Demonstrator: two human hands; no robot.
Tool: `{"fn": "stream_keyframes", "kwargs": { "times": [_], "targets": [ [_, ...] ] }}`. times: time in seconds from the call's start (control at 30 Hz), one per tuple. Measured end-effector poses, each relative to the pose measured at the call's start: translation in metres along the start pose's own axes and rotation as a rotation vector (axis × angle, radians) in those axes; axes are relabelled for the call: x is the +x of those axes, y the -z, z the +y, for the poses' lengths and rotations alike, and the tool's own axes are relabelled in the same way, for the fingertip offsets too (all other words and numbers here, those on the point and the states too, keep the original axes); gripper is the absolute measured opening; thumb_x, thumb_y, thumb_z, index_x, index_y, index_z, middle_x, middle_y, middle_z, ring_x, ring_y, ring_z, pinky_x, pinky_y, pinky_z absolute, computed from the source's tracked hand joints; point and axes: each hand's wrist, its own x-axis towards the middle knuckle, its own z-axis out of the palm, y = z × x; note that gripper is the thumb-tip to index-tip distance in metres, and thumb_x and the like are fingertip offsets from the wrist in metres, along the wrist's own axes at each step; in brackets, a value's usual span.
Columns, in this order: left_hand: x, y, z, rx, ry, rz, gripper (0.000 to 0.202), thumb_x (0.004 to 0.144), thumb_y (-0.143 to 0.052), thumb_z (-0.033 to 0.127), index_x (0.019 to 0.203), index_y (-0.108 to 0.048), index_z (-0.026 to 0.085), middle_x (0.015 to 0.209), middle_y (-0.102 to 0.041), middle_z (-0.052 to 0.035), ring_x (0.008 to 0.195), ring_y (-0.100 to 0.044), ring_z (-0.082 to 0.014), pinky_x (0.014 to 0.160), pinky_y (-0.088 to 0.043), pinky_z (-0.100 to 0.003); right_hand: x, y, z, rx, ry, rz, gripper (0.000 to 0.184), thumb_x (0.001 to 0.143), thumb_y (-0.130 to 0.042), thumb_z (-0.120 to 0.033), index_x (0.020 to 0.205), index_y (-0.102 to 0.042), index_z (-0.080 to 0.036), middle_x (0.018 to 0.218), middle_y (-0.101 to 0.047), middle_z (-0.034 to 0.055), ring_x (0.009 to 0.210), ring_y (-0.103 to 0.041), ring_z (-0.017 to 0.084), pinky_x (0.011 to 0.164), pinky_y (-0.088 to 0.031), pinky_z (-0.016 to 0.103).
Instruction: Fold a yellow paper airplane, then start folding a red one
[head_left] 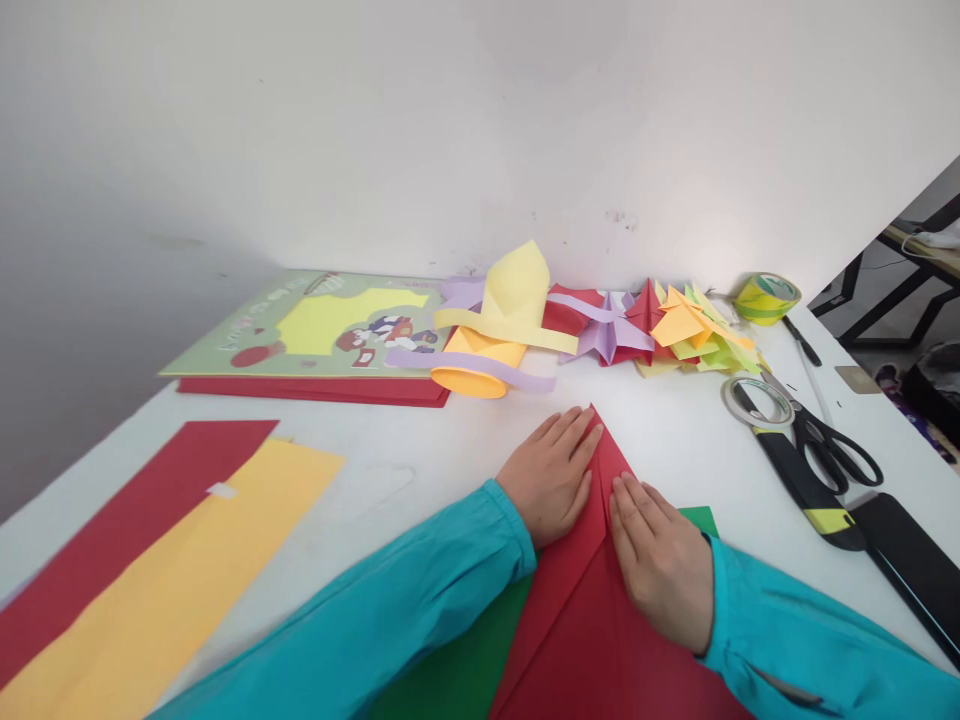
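A sheet of red paper (570, 610) lies in front of me, its two upper edges folded inward to a point at the far end. My left hand (551, 475) rests flat on the left flap near the tip, fingers stretched out. On the right flap, slightly nearer to me, my right hand (660, 555) presses down with its fingers extended. Both palms hide parts of the folds. Beneath the red sheet, green paper (457, 655) shows at the left and at the right.
Red paper (150, 510) and yellow-orange paper (202, 570) lie left. Behind stand a pad of coloured paper (225, 330), rolled paper shapes (517, 290) and folded paper stars (611, 330). To the right are scissors (832, 450), a box cutter (802, 490) and tape rolls (765, 300).
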Motion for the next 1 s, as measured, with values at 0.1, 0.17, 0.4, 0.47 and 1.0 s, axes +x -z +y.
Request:
{"fn": "stream_keyframes", "kwargs": {
  "times": [0.1,0.17,0.4,0.47,1.0],
  "targets": [
    [0.001,-0.001,0.001,0.005,0.014,0.023,0.054,0.089,-0.037,0.028,0.135,-0.045,0.002,0.145,-0.038,-0.0232,0.133,-0.037,-0.0351,0.109,-0.033,-0.048,0.002,0.001,0.0,-0.014,0.011,-0.006,0.035,0.079,-0.042,-0.003,0.1,-0.069,0.002,0.11,-0.067,0.0235,0.107,-0.062,0.033,0.087,-0.055,0.042],
    [0.002,0.001,0.001,0.007,0.016,0.005,0.054,0.089,-0.037,0.029,0.134,-0.046,0.001,0.146,-0.037,-0.0237,0.133,-0.037,-0.0357,0.109,-0.032,-0.048,0.003,0.002,0.0,-0.023,0.015,-0.01,0.036,0.079,-0.041,-0.004,0.099,-0.07,0.001,0.109,-0.068,0.0231,0.106,-0.063,0.033,0.087,-0.055,0.042],
    [0.006,0.008,0.002,0.034,0.011,-0.055,0.054,0.089,-0.038,0.03,0.134,-0.046,0.0,0.146,-0.037,-0.024,0.133,-0.037,-0.0367,0.108,-0.032,-0.047,0.004,0.004,0.0,-0.015,0.017,-0.027,0.036,0.078,-0.042,-0.004,0.1,-0.07,0.002,0.11,-0.067,0.0237,0.107,-0.062,0.033,0.087,-0.054,0.041],
    [0.005,0.008,0.003,0.043,0.011,-0.068,0.054,0.09,-0.037,0.03,0.135,-0.045,0.001,0.146,-0.037,-0.0232,0.133,-0.037,-0.0361,0.108,-0.032,-0.047,0.002,0.004,0.0,-0.006,0.021,-0.048,0.035,0.079,-0.043,-0.004,0.102,-0.068,0.002,0.112,-0.066,0.0246,0.109,-0.061,0.033,0.089,-0.053,0.043],
    [0.006,0.006,0.005,0.104,0.024,-0.112,0.069,0.094,-0.033,0.053,0.136,-0.042,0.0,0.147,-0.034,-0.025,0.135,-0.034,-0.0373,0.108,-0.031,-0.048,-0.003,0.007,-0.008,0.106,-0.119,-0.038,0.033,0.083,-0.049,-0.012,0.109,-0.067,0.0,0.121,-0.063,0.021,0.12,-0.054,0.031,0.097,-0.049,0.041]
  ]
}}
